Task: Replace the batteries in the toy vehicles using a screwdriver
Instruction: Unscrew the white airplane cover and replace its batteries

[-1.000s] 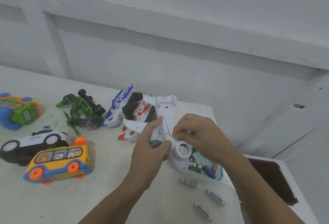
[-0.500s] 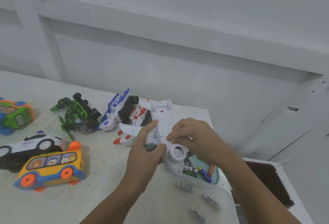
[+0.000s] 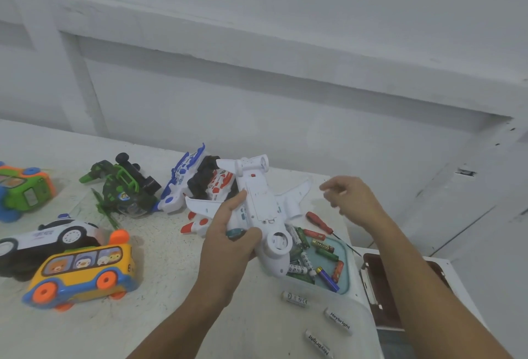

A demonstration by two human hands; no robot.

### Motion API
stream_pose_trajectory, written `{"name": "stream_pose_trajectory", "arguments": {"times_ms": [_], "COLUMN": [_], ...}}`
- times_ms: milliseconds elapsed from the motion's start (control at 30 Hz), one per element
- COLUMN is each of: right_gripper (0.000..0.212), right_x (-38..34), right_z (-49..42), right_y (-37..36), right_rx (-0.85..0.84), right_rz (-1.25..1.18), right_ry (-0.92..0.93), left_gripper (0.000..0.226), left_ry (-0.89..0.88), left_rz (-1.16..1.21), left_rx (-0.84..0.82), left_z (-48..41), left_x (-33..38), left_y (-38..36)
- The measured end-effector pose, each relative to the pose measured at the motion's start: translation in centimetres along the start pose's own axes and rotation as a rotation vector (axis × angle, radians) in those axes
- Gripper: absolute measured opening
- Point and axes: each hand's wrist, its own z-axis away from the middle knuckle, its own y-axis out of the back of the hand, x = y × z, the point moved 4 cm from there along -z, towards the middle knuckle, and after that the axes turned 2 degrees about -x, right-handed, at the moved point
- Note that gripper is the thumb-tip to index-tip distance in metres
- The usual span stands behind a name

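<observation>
A white toy airplane (image 3: pixel 258 201) is held belly-up over the table, its nose above the teal tray (image 3: pixel 344 256) of mixed batteries. My left hand (image 3: pixel 225 253) grips its fuselage from the left, thumb along the side. My right hand (image 3: pixel 353 197) hovers in the air to the right of the plane's wing, fingers loosely curled and apart from the toy. A red-handled screwdriver (image 3: pixel 318 222) lies on the table just below that hand, beside the tray. Three white batteries (image 3: pixel 295 299) lie loose near the front edge.
Other toys sit at the left: a yellow bus (image 3: pixel 83 270), a police car (image 3: pixel 43 237), a green car (image 3: pixel 23 190), a green-black vehicle (image 3: pixel 123 187), a blue-white toy (image 3: pixel 183 184) and a red-white one (image 3: pixel 220 184). A brown box (image 3: pixel 380 287) stands past the table's right edge.
My right hand has lifted off the airplane's belly and moved right, uncovering the screwdriver and tray. My left hand keeps its hold on the plane.
</observation>
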Motion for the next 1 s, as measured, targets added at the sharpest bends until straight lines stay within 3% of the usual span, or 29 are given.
{"name": "stream_pose_trajectory", "arguments": {"times_ms": [67, 167, 433, 533, 667, 733, 800, 1000], "right_gripper": [0.03, 0.043, 0.013, 0.018, 0.014, 0.014, 0.021, 0.043], "right_x": [1.8, 2.8, 4.6, 3.3, -3.2, -6.4, -8.8, -11.1], "right_z": [-0.3, -0.2, -1.1, -1.6, 0.6, 2.5, 4.5, 7.4], "right_y": [-1.6, -3.2, -4.0, -1.5, 3.0, 3.6, 3.0, -0.3], "right_rx": [-0.151, -0.269, -0.221, 0.041, 0.406, 0.39, 0.29, 0.141], "right_rz": [0.272, 0.378, 0.425, 0.265, -0.172, -0.419, -0.519, -0.428], "right_ry": [-0.076, -0.156, -0.16, -0.082, 0.212, 0.331, 0.429, 0.526], "left_gripper": [0.06, 0.06, 0.06, 0.06, 0.06, 0.06, 0.059, 0.059], "left_ry": [-0.008, -0.018, -0.017, -0.019, -0.009, 0.0, 0.003, -0.005], "left_rz": [-0.006, -0.015, -0.026, -0.044, -0.038, -0.026, -0.019, -0.016], "left_rx": [-0.005, -0.019, -0.013, -0.019, -0.006, -0.001, -0.003, -0.005], "left_z": [0.1, 0.2, 0.3, 0.3, 0.1, 0.0, 0.1, 0.1], "left_x": [0.1, 0.2, -0.1, -0.1, -0.2, -0.2, -0.2, -0.1], "left_y": [-0.1, -0.4, -0.6, -0.5, -0.6, -0.7, -0.9, -1.0]}}
